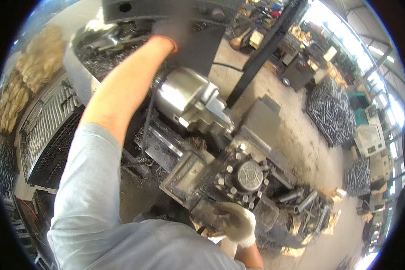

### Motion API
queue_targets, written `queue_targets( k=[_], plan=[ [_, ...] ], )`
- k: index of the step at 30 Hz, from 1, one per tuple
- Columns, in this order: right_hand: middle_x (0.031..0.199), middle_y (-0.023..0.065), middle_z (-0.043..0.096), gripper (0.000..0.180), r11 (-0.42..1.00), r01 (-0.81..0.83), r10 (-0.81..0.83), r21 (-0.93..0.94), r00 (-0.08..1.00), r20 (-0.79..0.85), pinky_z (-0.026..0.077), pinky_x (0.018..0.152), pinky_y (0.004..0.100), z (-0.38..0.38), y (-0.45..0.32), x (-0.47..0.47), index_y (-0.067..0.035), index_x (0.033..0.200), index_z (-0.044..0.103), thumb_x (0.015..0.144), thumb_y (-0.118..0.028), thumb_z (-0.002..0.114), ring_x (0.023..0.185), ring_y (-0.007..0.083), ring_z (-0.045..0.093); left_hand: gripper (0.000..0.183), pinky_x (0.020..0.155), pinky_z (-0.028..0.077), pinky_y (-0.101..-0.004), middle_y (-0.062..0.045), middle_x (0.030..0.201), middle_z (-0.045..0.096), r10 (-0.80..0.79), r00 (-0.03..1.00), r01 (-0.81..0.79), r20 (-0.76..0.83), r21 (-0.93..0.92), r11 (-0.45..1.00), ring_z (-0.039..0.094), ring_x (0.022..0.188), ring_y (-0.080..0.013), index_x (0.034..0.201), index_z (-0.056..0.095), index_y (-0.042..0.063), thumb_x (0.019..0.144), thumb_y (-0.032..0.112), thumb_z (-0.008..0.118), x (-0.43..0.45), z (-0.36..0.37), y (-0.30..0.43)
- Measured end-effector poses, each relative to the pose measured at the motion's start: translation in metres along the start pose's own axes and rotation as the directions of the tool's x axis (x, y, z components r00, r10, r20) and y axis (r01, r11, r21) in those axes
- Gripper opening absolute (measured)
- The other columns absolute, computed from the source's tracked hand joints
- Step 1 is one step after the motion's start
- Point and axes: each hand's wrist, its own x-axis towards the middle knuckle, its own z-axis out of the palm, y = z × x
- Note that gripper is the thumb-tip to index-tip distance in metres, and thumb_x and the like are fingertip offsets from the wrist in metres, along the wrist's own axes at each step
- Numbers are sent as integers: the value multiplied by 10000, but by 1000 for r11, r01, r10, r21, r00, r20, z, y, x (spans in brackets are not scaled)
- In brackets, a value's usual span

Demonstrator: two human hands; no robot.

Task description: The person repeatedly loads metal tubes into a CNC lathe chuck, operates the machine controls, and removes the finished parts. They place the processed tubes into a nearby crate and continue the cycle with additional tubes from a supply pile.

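My left arm stretches up past a metal lathe chuck. My left hand, in a glove with an orange cuff, is a dark blur at the dark headstock; its fingers and anything in them cannot be made out. Below the chuck sits the lathe's tool post, with a round cap and several bolts around it. My right hand, in a soiled white knit glove, rests against the carriage just below the tool post. Its fingers are bent over, and whether they grip a handle is hidden.
Metal tubes and tools lie in a tray right of the tool post. A rack of metal rods stands at left. Metal shavings lie behind my left arm. Bins of metal parts and other machines stand across the floor at right.
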Motion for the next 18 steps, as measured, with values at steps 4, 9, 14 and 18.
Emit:
queue_targets(
  k=[4, 9, 14, 18],
  plan=[
    [1073, 148, 797, 424, 996, -82, 79, 23, 993, 92, 617, 819, 334, 19, 7, 1, 2, 1247, 724, 832, 74, 680, 920, 250, 783, 750, 935, 577, -552, -207, 1187, 761, 157, 971, -161, -178, -9, 987, 743, 1082, -448, 1630, 377, 157, 984, 413, 660, -53, -10, 0],
    [1074, 147, 803, 361, 999, -34, 29, 5, 921, 389, 620, 878, 325, 89, 8, 30, 15, 1227, 736, 869, 37, 701, 966, 229, 790, 419, 871, 560, -506, -116, 1263, 711, 365, 875, -376, 317, -31, 926, 712, 1130, -282, 1322, 646, 193, 975, 428, 640, -266, 12, -67],
    [1102, 130, 810, 310, 999, -7, -20, 39, 770, 637, 629, 891, 314, 229, 32, 51, 13, 1246, 736, 943, -33, 693, 992, 195, 791, 473, 945, 536, -542, -160, 1184, 741, -370, 757, 600, 538, -350, 719, 700, 1132, -395, 1337, 672, 136, 998, 465, 642, -606, 74, -200],
    [1124, 141, 809, 347, 939, 323, -97, -120, 580, 809, 624, 897, 368, 348, 79, 61, -80, 1258, 743, 922, -154, 696, 1013, 268, 797, 500, 1056, 530, -498, -245, 1339, 710, -767, -2, 964, 642, 204, 169, 689, 1239, -421, 1311, 738, 85, 953, 426, 658, -937, 34, -250]
  ],
)
